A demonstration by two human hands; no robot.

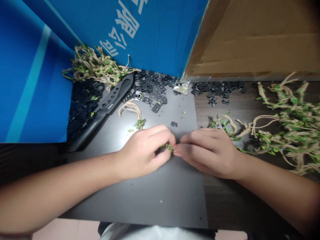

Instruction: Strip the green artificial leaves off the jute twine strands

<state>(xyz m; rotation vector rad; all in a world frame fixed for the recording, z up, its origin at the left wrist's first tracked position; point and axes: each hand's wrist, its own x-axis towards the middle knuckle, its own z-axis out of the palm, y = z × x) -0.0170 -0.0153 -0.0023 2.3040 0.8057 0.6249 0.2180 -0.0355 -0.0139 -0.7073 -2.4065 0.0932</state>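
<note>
My left hand is closed over the grey board, its thumb and forefinger curled round a piece of leafy twine with small green leaves. Beige twine loops with a green tuft come out above the back of that hand. My right hand meets it from the other side. Its fingertips are pinched together at the end of the same leafy piece. What lies inside both pinches is mostly hidden by the fingers. A small black plastic part lies just beyond the hands.
A leafy twine pile lies on the right, another twine heap at back left. A black-handled tool rests near many black plastic pieces. A blue panel and a cardboard box stand behind the grey board.
</note>
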